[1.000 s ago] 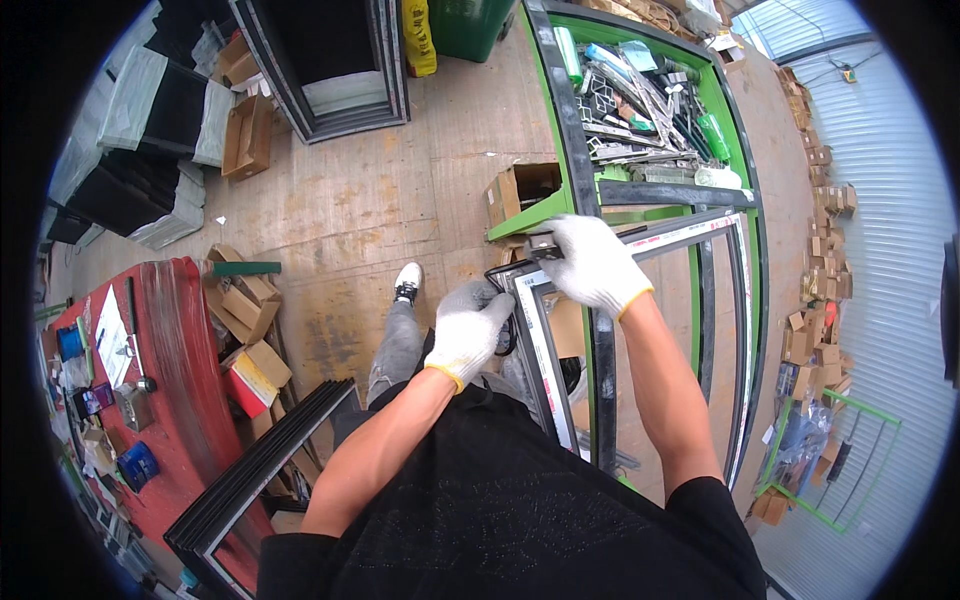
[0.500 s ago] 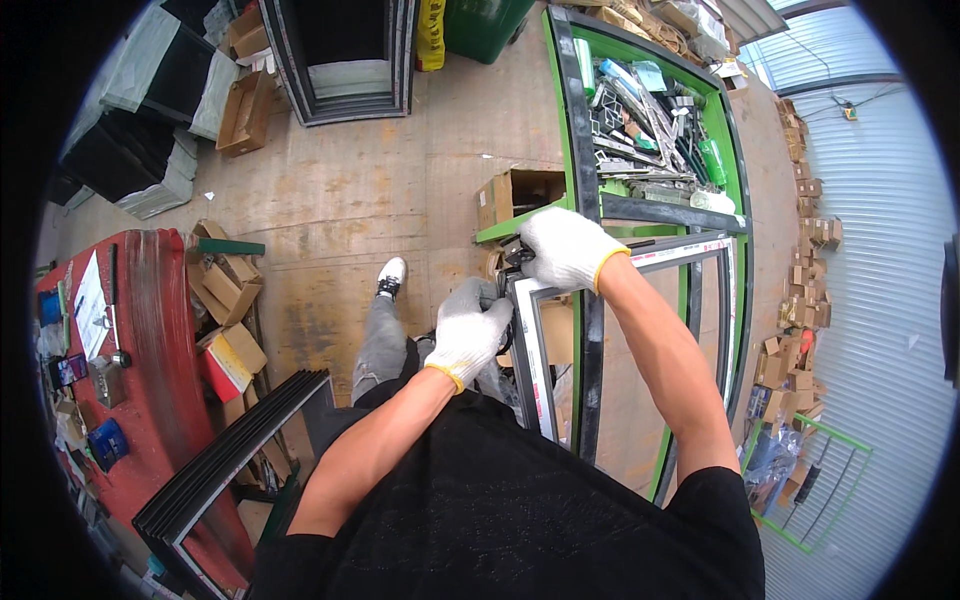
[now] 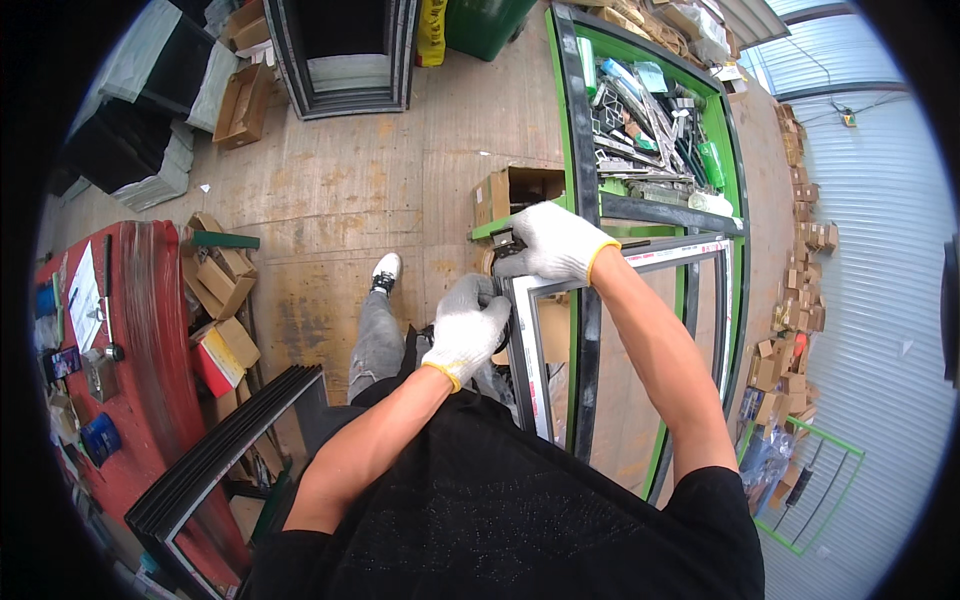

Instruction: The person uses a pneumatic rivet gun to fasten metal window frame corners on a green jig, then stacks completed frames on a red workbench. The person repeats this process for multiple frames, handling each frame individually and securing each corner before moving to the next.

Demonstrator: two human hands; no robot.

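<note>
Right hand (image 3: 556, 243) clamped on small dark piece (image 3: 506, 241) near far left corner of frame (image 3: 530, 350); left hand (image 3: 467, 325) curled by left edge, can't tell if gripping.

There are two gloved hands (image 3: 466, 325) (image 3: 558, 243), one frame (image 3: 532, 375) beside them, one shoe (image 3: 387, 268), one red table (image 3: 160, 310).
</note>
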